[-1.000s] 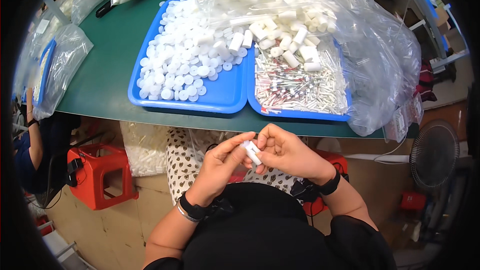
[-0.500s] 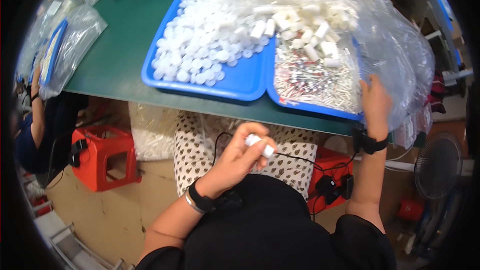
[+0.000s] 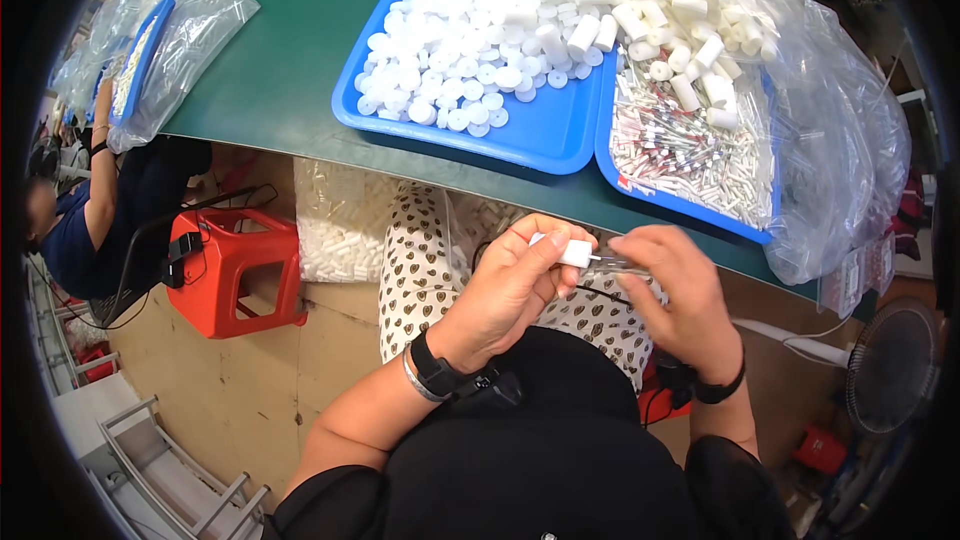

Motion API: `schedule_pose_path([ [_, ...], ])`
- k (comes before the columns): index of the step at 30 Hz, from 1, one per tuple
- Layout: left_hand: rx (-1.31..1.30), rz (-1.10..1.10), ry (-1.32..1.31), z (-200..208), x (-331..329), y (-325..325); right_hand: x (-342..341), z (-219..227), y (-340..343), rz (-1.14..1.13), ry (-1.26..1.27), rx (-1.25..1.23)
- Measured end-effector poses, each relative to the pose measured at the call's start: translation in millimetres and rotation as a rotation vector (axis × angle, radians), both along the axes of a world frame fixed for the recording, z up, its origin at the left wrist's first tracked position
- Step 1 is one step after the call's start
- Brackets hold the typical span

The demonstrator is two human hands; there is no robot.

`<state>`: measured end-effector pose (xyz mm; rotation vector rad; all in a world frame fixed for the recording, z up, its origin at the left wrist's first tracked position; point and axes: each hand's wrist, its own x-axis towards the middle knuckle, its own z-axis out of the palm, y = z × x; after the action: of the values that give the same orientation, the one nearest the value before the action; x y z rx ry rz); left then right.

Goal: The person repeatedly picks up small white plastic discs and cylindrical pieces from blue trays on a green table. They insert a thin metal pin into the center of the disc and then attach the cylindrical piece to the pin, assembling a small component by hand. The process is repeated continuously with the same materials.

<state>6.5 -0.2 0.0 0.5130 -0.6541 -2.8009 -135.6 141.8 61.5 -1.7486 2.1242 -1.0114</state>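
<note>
My left hand [image 3: 515, 280] pinches a small white cylinder [image 3: 575, 253] in front of my body, below the table edge. A thin metal pin [image 3: 598, 258] sticks out of the cylinder's right end. My right hand [image 3: 680, 290] is at the pin's other end, thumb and forefinger around it, slightly blurred by motion. Ahead lies a blue tray [image 3: 520, 145] of translucent white discs [image 3: 440, 80]. Beside it, a second blue tray [image 3: 690, 215] holds many thin pins [image 3: 690, 160] with white and reddish parts, and white cylinders [image 3: 715, 85] spilling from a clear plastic bag [image 3: 840, 130].
The green table [image 3: 270, 90] has its near edge over my patterned trousers. A red stool [image 3: 235, 270] stands at left, near a seated person [image 3: 90, 210] holding a blue tray. A bag of white pieces [image 3: 340, 225] lies below the table. A fan [image 3: 890, 365] is at right.
My right hand has come from the right tray to the left hand, bringing the pin to the white cylinder. My left hand still holds the cylinder. The view has shifted.
</note>
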Motion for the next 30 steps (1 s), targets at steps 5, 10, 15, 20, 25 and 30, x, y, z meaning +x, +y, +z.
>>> schedule_pose_path([
  [5, -0.054, 0.12, -0.043, -1, 0, 7, 15, -20, -6, -0.007, -0.118, 0.005],
  [10, -0.649, 0.196, -0.123, -18, 6, 18, 25, -42, -8, -0.088, -0.199, -0.071],
  [15, -0.82, 0.121, -0.009, -16, 6, 23, 29, -45, -14, 0.073, -0.169, -0.084],
  [20, -0.499, 0.007, 0.108, -32, 9, 26, 36, -62, -10, 0.066, -0.252, -0.062],
  [25, -0.212, -0.043, 0.035, -24, 4, 21, 40, -73, -17, -0.009, -0.195, -0.078],
  [30, 0.079, -0.073, 0.039, -23, 7, 10, 36, -68, -20, -0.044, -0.046, -0.087],
])
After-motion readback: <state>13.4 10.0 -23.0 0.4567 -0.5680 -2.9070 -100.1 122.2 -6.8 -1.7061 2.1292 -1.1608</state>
